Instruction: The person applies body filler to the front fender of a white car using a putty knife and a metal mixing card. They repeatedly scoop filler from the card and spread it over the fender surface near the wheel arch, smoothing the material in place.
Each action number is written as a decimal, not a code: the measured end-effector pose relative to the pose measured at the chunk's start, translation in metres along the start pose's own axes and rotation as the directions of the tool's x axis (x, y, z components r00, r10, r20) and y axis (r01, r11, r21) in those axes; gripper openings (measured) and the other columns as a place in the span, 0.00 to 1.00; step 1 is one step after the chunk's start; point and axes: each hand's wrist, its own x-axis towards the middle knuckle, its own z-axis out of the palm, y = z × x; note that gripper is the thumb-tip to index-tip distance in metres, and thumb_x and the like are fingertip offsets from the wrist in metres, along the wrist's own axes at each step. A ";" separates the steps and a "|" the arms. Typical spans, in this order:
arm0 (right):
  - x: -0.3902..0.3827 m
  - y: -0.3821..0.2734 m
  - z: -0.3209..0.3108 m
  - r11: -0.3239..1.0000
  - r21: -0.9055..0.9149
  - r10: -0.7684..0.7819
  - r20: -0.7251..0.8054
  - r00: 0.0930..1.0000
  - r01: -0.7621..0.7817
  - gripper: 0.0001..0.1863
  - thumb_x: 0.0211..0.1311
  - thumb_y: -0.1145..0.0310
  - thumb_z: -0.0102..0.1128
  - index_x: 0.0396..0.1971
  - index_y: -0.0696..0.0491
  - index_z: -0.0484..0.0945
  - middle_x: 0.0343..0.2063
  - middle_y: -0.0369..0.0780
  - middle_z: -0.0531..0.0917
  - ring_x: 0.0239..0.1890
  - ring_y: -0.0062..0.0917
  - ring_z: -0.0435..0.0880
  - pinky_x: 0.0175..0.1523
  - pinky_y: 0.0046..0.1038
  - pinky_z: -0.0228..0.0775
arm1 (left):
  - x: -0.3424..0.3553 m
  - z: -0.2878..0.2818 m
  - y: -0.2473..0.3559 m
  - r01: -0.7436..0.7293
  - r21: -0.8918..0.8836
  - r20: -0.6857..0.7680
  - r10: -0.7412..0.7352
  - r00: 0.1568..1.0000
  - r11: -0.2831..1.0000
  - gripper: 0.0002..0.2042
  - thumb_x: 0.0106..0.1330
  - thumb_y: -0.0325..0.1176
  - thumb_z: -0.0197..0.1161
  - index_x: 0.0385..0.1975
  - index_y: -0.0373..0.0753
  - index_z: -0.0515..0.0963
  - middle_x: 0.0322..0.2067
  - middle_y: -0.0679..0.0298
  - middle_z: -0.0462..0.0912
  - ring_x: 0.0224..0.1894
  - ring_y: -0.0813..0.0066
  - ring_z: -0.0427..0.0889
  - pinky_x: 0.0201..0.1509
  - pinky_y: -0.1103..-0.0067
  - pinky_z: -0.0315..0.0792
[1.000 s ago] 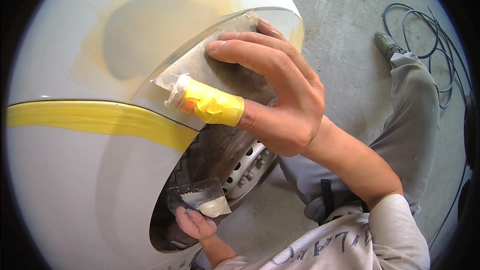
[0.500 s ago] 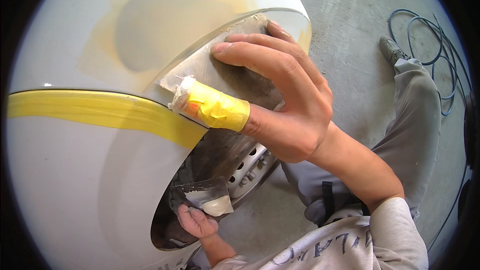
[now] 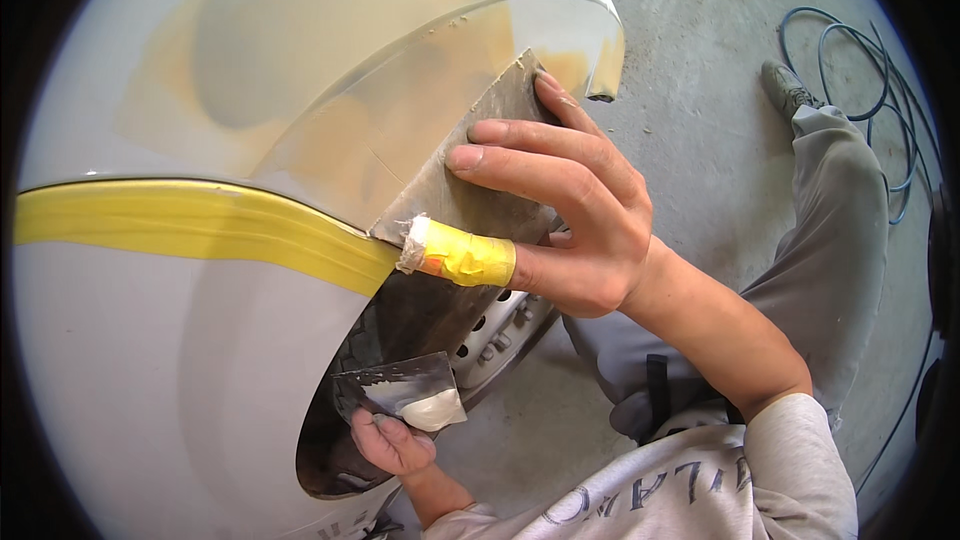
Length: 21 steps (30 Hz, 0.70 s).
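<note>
loose loops of dark blue hose (image 3: 886,78) on gray concrete floor (image 3: 705,50)

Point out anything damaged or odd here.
On the right hand, yellow tape wraps the thumb, with frayed white material at its tip: perhaps a bandage. A dull grey patch ringed with tan interrupts the white bodywork.

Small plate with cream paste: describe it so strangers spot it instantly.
On the white car body, find the dark wheel arch. There, the left hand holds a small plate; unlike the broader sheet in the right hand, it bears a cream dollop.
</note>
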 end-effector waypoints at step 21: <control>0.041 0.000 -0.003 1.000 -0.005 0.010 -0.098 0.995 -0.011 0.21 0.45 0.62 0.66 0.43 0.45 0.92 0.49 0.49 0.87 0.52 0.42 0.87 0.62 0.52 0.77 | -0.017 -0.019 -0.028 -0.025 -0.243 0.180 0.070 0.981 0.970 0.20 0.81 0.33 0.50 0.62 0.21 0.66 0.58 0.49 0.77 0.56 0.65 0.78 0.65 0.72 0.71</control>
